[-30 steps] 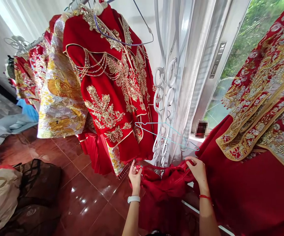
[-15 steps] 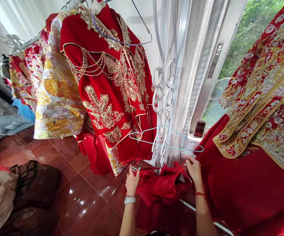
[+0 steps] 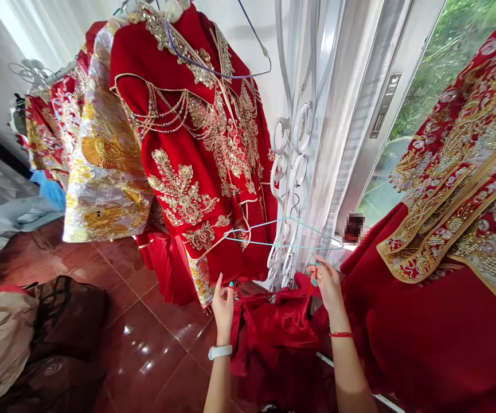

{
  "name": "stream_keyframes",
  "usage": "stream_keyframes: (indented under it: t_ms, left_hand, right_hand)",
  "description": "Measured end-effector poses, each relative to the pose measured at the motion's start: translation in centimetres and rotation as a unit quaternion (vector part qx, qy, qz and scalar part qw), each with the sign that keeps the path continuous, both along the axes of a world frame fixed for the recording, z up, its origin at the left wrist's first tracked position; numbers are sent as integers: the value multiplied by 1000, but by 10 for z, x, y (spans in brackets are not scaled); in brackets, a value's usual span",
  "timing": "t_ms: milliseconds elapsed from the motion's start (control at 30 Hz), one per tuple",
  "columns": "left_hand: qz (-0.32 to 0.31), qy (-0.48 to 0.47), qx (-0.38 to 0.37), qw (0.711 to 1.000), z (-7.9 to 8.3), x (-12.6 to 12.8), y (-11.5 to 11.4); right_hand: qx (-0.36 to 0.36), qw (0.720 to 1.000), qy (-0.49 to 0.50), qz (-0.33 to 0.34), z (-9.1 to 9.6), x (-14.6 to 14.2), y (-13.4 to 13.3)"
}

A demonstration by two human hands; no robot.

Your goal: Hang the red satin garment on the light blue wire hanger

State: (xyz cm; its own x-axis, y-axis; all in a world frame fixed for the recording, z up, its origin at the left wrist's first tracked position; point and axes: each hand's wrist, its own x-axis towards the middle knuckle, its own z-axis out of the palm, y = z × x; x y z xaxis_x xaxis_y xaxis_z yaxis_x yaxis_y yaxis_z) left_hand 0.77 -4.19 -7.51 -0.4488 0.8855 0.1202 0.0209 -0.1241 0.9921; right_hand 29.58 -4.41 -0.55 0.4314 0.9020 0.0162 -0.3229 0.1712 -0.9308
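Observation:
My left hand (image 3: 223, 303) pinches the left edge of a plain red garment (image 3: 276, 335) and my right hand (image 3: 325, 282) pinches its right edge. The cloth hangs bunched between them, just under a light blue wire hanger (image 3: 282, 235) that hooks on a white scrolled metal rack (image 3: 289, 172). A white band sits on my left wrist and a red string on my right wrist. A red jacket with gold embroidery (image 3: 196, 149) hangs to the left of my hands.
More red and gold garments (image 3: 97, 155) hang on a rail at the left. An embroidered red robe (image 3: 458, 195) fills the right side by the window (image 3: 406, 120). Dark and beige bags (image 3: 28, 338) lie on the red tiled floor (image 3: 153, 332).
Both hands have lifted the red garment higher, closer to the blue hanger. The hanger has swung a little to the left.

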Motion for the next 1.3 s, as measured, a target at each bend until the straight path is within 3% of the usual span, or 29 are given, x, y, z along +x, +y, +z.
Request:
stream_keyframes:
  t_ms: [100,200,300,533,700,1033,1300]
  left_hand:
    - [-5,-39,20,999,3,3,0]
    - [-22,-176,-3,984,2,3,-2]
    - [-12,-257,8,966,8,-3,-5]
    - [-25,-206,78,975,58,-21,8]
    - [-80,-159,85,980,89,-19,27]
    - [-140,-39,110,983,120,-13,45]
    - [-269,35,98,957,151,7,57]
  right_hand:
    - [-3,997,61,46,4,-11,9]
    - [6,993,67,94,6,-20,20]
    - [15,995,56,79,8,-27,28]
    - [43,999,19,20,12,-18,25]
    - [39,999,24,6,11,-9,18]
    - [42,998,43,14,11,-4,10]
    - [35,997,66,-6,11,-12,8]
